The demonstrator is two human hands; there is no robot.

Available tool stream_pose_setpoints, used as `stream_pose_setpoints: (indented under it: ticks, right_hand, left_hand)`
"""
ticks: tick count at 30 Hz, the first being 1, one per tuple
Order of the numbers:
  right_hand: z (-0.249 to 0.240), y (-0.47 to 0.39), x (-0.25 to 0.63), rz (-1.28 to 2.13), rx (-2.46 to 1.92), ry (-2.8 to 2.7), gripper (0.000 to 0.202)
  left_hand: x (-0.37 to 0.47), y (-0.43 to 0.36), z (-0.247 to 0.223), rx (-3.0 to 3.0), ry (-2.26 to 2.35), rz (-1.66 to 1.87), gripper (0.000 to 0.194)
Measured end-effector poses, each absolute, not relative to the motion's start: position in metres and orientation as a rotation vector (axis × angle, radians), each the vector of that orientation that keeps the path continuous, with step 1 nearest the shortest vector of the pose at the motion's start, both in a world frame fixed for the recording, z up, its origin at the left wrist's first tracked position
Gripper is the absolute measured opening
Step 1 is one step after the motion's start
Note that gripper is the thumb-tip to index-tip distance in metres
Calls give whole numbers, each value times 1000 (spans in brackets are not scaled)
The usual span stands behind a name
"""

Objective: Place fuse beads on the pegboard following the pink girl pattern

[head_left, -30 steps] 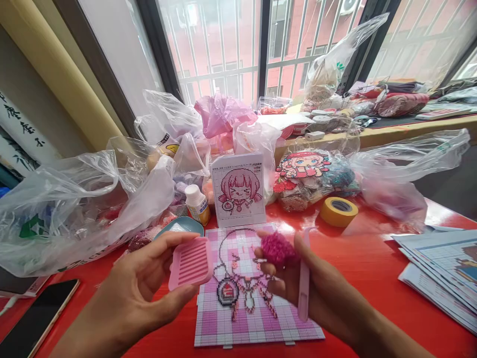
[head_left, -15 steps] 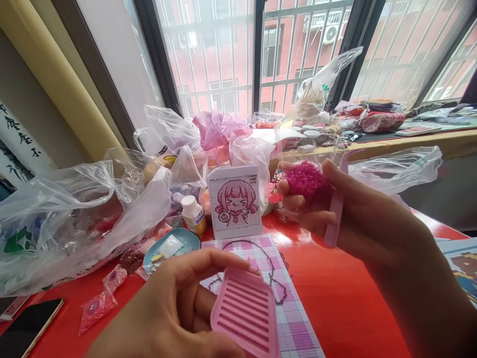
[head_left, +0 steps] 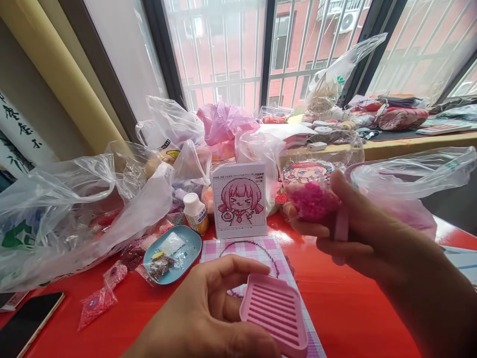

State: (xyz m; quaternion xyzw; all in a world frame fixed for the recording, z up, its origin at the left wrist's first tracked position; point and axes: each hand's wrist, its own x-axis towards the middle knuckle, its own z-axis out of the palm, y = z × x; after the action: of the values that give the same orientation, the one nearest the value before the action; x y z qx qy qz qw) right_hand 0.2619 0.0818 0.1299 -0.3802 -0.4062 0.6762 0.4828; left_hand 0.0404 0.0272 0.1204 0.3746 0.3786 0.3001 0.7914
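My left hand [head_left: 208,313] is closed on the rim of a small pink ridged tray [head_left: 276,311], tilted towards me. Up at the right, my right hand [head_left: 368,233] pinches a clear bag of magenta beads [head_left: 313,201], smeared by motion. A lilac strip-like tool [head_left: 342,226] is also caught in its fingers, its ends partly hidden. Below the tray lies a pink-checked canvas [head_left: 210,251] with a dark beaded outline, partly covered by my left hand. Behind it stands a card with a pixel drawing of a pink-haired girl [head_left: 240,201].
Left of the canvas are a blue dish [head_left: 192,243] with small packets, a white-capped bottle [head_left: 196,214], bead bags [head_left: 97,306] and a phone [head_left: 32,323]. Crumpled plastic bags [head_left: 141,194] crowd the back left. Another clear bag [head_left: 413,171] lies behind my right hand.
The view has shifted a little. My left hand has moved right with the tray, uncovering more of the blue dish. The magenta bead bag is lower and tilted differently in my right hand.
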Motion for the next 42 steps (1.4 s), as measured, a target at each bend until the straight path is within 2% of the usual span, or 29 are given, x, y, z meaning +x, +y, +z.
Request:
stream_pose_setpoints:
  ticks: [10,17,24,29,36,42]
  right_hand:
    - [108,78,246,1570,-898,-1271,46]
    - [114,76,248,1573,-858,-1560,43]
    - [117,74,244,1520,-752,-1629,32]
    - [116,74,246,1496,-747,-1712,34]
    - [123,69,248,1254,-738,-1874,28]
    - [122,67,249,1242,-756,-1873,26]
  left_hand:
    - [38,31,120,848,783,708,74]
    - [38,27,116,856,787,639,63]
    - [38,27,118,876,744,702,64]
    - [38,27,119,885,765,677,63]
    - [36,29,122,926,755,662,65]
    - [38,28,123,926,750,661,66]
